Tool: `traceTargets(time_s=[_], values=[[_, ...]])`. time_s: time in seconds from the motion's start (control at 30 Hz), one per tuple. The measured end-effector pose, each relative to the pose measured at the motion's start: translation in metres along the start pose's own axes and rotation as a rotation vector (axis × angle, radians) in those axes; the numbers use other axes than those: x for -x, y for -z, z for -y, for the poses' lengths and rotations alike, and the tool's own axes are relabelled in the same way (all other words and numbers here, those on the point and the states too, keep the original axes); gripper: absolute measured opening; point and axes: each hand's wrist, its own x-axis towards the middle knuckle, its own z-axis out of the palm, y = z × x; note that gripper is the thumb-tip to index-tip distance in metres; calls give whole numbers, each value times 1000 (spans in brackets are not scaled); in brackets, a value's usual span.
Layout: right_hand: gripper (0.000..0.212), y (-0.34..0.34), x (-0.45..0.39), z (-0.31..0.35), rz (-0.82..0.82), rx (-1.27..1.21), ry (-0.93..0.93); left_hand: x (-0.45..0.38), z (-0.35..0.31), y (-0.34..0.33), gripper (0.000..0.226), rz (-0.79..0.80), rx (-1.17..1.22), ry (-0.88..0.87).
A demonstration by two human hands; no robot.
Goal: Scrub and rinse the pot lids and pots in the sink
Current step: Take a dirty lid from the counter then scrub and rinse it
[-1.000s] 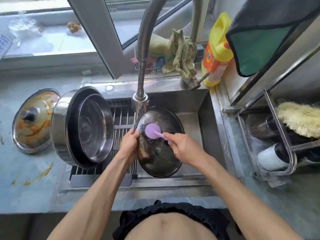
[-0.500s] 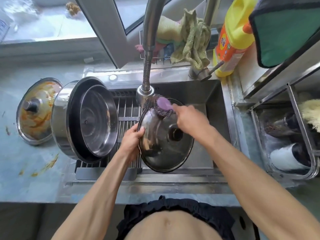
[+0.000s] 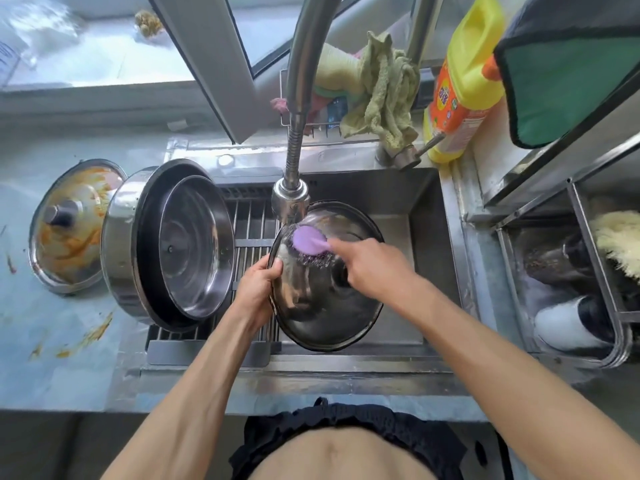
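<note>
In the head view the left hand [image 3: 258, 292] grips the left rim of a steel pot lid [image 3: 329, 306], held tilted over the sink [image 3: 429, 237] under the faucet head [image 3: 290, 199]. The right hand [image 3: 374, 268] is curled round the handle of a purple scrub brush [image 3: 308, 241], whose bristles press the lid's upper part just beyond the fingertips.

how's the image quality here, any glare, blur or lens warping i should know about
Head view: daylight from the window washes out the top-left. The pot and the lid held in the sink carry bright reflections. The right hand with the purple scrubber looks slightly motion-smeared. Wide-angle distortion bends the counter edge and the rack near the borders.
</note>
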Motion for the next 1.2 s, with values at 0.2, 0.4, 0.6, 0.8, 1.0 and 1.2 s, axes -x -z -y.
traceTargets(time_s=[0.2,0.4,0.6,0.8,1.0,1.2], values=[[24,-10,-18,-57,-152,-348,-249,6,0,6,25,-53,131,40],[33,-32,11,-71,-333,-818,-566,6,-5,-3,28,-123,323,96],[34,-47,28,-72,-360,-859,-659,7,0,-2,31,-124,415,119],[32,-46,29,-51,-357,-935,-610,11,5,3,25,-80,438,101],[46,-31,18,-19,-394,-928,-534,22,4,-7,30,55,349,21],[50,-36,7,-16,-410,-990,-620,32,-1,-13,35,150,232,55]])
